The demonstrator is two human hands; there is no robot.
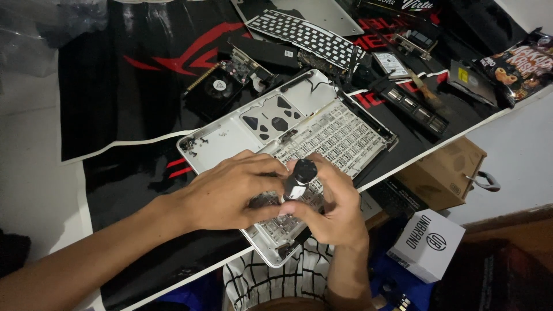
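An opened silver laptop shell (227, 141) lies inside-up on a black and red mat, its keyboard backplate (337, 135) exposed. My right hand (334, 210) grips a black-handled screwdriver (299, 178) upright, tip down on the near end of the backplate. My left hand (230, 193) rests flat on the shell beside it, fingertips touching the screwdriver shaft. The tip is hidden by my fingers.
A black graphics card with fan (222, 86) and a loose keyboard sheet (305, 34) lie behind the shell. A hard drive (391, 64), a port strip (415, 106) and a snack bag (521, 63) sit at right. Cardboard box (440, 173) and white box (426, 245) stand below the table edge.
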